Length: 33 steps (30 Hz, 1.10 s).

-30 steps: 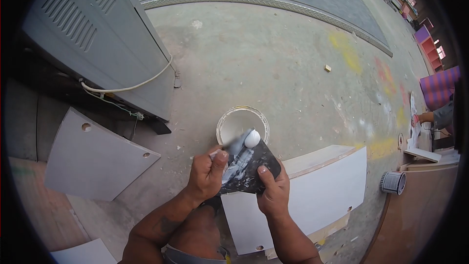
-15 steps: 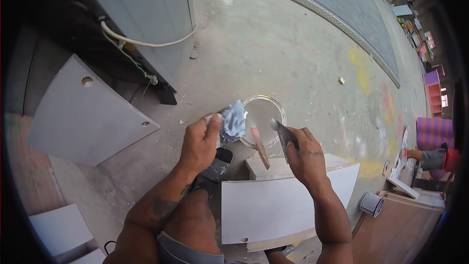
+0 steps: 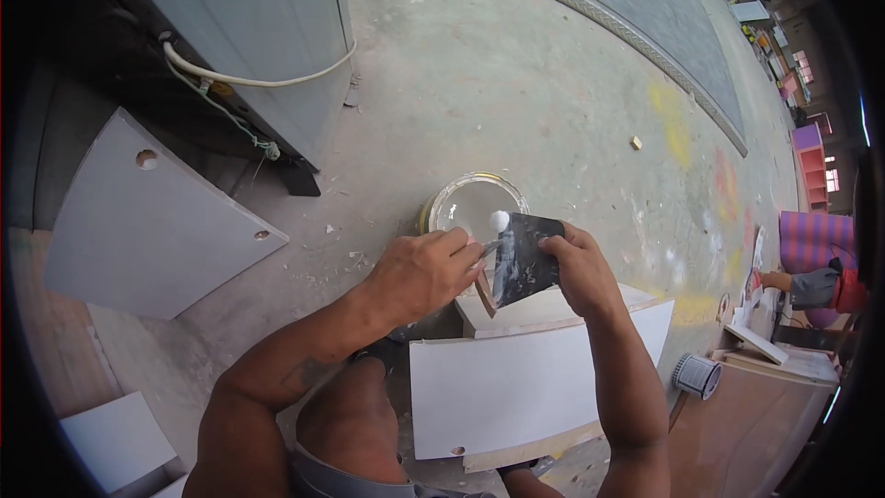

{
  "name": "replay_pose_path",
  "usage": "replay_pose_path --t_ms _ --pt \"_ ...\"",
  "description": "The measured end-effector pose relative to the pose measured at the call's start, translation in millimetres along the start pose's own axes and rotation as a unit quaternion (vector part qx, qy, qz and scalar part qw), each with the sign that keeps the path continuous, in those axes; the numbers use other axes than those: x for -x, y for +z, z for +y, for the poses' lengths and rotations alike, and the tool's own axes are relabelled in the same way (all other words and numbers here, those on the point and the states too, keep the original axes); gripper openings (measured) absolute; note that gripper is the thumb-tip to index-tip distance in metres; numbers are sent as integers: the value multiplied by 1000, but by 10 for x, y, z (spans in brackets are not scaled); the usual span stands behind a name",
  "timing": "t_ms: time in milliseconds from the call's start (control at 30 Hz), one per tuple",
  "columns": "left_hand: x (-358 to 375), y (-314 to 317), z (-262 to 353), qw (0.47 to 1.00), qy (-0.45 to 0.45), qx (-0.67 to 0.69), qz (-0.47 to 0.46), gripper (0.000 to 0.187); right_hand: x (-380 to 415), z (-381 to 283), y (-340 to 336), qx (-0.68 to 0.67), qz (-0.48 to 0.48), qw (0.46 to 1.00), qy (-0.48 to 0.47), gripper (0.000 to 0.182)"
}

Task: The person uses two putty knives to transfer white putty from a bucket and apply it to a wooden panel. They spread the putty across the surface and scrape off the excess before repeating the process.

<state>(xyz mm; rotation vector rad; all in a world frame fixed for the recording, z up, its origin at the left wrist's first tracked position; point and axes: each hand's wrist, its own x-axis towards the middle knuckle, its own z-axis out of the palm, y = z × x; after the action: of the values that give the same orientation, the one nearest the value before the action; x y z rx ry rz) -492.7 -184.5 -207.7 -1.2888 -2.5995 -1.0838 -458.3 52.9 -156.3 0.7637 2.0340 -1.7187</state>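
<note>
My right hand [image 3: 581, 263] grips a dark flat scraper [image 3: 530, 258], its face turned up, with a white lump of paste [image 3: 500, 221] at its upper left corner. Pinched in my left hand [image 3: 429, 267] is another scraper, seen edge-on and mostly hidden, touching or very near the dark one's left edge. Behind both hands stands a round can [image 3: 477, 186] with a pale surface inside. A wooden stick [image 3: 485, 293] leans at its near side. Below the hands lies a white curved panel [image 3: 516, 387].
Another white panel [image 3: 157, 221] with holes lies at left, beside a grey metal cabinet [image 3: 249, 28] with a hanging cable. A small tin [image 3: 697, 376] stands at right near a wooden board [image 3: 747, 424]. A person in red [image 3: 843, 290] is at the far right.
My hands have come together over the can's near side. The right scraper has turned to show its broad face; the left one, broad and paste-covered before, is now edge-on.
</note>
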Motion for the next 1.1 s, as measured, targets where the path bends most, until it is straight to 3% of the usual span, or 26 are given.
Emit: replay_pose_path --t_ms 400,500,800,1100 --pt "-135 91 100 1000 -24 -4 -15 24 -70 106 -60 -82 -43 996 3 33" --pt "-156 107 92 1000 -18 -5 -5 24 -76 154 -92 -176 -58 983 18 23" --pt "-180 65 68 998 -56 13 6 23 -3 196 -91 -151 -21 988 13 23" --pt "-146 101 79 999 -35 -5 1 23 -9 145 -49 -130 -53 990 -20 25"
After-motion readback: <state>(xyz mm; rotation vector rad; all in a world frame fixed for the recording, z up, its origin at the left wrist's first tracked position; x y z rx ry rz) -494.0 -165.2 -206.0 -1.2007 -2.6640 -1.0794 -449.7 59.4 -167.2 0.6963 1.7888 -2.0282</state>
